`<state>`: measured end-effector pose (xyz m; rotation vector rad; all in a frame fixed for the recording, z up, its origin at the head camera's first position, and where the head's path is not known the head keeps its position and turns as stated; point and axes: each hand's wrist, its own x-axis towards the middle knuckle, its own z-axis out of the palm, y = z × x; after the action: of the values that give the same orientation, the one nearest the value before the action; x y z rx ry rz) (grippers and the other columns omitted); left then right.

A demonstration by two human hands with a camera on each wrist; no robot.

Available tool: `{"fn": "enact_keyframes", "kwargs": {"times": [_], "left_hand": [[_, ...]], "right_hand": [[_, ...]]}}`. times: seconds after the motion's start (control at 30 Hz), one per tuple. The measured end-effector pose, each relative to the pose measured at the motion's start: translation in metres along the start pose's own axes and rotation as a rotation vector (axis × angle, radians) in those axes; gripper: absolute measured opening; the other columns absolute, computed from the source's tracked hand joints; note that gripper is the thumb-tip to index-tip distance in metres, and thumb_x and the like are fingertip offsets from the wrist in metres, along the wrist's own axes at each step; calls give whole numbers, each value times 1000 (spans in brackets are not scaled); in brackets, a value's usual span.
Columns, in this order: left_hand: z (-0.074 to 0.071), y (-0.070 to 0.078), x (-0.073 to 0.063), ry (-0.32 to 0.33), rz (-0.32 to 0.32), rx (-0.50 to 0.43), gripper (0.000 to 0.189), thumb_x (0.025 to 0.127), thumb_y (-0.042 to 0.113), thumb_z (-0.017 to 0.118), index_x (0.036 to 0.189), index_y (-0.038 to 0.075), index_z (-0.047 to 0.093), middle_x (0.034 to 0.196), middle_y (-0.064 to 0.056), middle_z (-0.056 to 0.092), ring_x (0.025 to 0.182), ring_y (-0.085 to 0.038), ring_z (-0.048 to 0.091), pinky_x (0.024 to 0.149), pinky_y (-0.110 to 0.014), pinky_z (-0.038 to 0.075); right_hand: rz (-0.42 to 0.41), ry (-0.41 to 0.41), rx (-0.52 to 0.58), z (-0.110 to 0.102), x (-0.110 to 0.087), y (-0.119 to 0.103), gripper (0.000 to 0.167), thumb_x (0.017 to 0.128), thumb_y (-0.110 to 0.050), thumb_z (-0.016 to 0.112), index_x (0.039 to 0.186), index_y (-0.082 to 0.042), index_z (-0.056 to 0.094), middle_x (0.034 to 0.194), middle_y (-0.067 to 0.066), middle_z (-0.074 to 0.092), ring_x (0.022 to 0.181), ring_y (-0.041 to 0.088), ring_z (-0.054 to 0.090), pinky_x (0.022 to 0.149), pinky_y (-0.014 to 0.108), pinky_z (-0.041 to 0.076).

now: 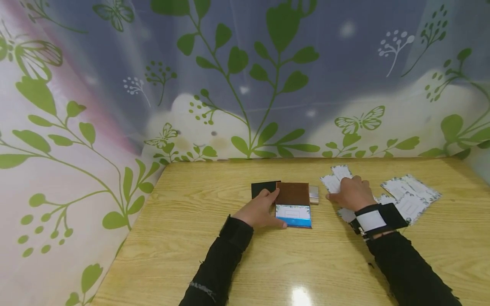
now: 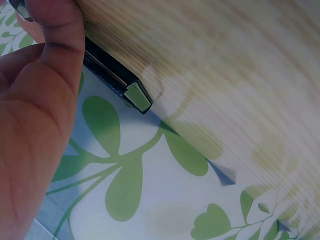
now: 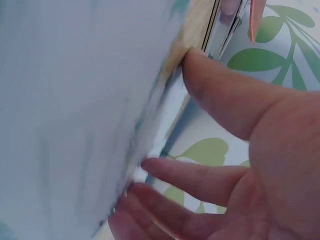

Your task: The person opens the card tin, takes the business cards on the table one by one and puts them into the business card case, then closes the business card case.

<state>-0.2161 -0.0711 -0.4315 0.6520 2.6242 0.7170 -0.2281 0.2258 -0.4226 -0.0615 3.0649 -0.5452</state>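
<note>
An open card case (image 1: 292, 194) with a brown lid stands mid-table, a printed white card (image 1: 292, 211) showing in it above a shiny blue front strip. My left hand (image 1: 260, 209) holds the case by its left side, thumb along the lower edge and a fingertip at the lid. To the right, my right hand (image 1: 353, 193) reaches over some loose floral-edged cards (image 1: 332, 182), fingertips down at them. In the right wrist view the thumb (image 3: 220, 90) and fingers are spread apart, their tips at the table surface.
Behind the case lie a black case (image 1: 262, 187) on its left and a silver case (image 1: 314, 194) on its right. More printed cards (image 1: 411, 193) overlap at the far right. A leaf-patterned curtain (image 1: 245, 85) hangs along the table's back edge.
</note>
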Motion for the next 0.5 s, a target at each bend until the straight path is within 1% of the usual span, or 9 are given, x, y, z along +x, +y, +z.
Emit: {"fn": "enact_keyframes", "kwargs": {"times": [0.07,0.2,0.3,0.37,0.43,0.5], "left_hand": [[0,0,0,-1,-3,-2,109,86,48,84,167,15,19,157,-15,36,129,-25,52,98,-34,48],[0,0,0,-1,-6,-3,108,86,48,84,167,16,19,158,-15,35,131,-25,52,99,-34,48],[0,0,0,-3,-4,-1,108,87,47,84,167,16,19,158,-15,34,130,-25,52,99,-34,48],[0,0,1,-5,-1,2,108,87,47,84,167,15,19,158,-15,35,130,-25,52,98,-33,48],[0,-1,1,-9,0,4,108,87,47,84,167,15,18,158,-15,35,129,-25,52,98,-33,48],[0,-1,1,-9,-1,7,108,87,48,84,167,15,19,157,-15,35,128,-24,52,98,-33,48]], "right_hand": [[-6,-16,12,-1,0,-1,47,90,-30,80,84,13,64,86,29,58,84,42,54,72,50,44],[-15,-37,34,-1,0,-3,40,90,-23,79,88,13,63,74,16,55,68,28,51,57,36,41],[3,-47,55,-3,0,-5,33,90,-21,77,79,7,63,65,8,52,57,21,50,51,31,38],[24,-43,54,-4,-1,-6,33,91,-22,75,73,1,61,60,5,50,52,18,48,47,29,36],[40,-13,37,-7,-3,-7,36,95,-22,70,66,-2,60,57,3,48,50,17,46,45,29,34],[47,47,16,-9,-5,-7,41,97,-21,64,60,-6,56,54,3,45,47,17,44,43,30,32]]}}
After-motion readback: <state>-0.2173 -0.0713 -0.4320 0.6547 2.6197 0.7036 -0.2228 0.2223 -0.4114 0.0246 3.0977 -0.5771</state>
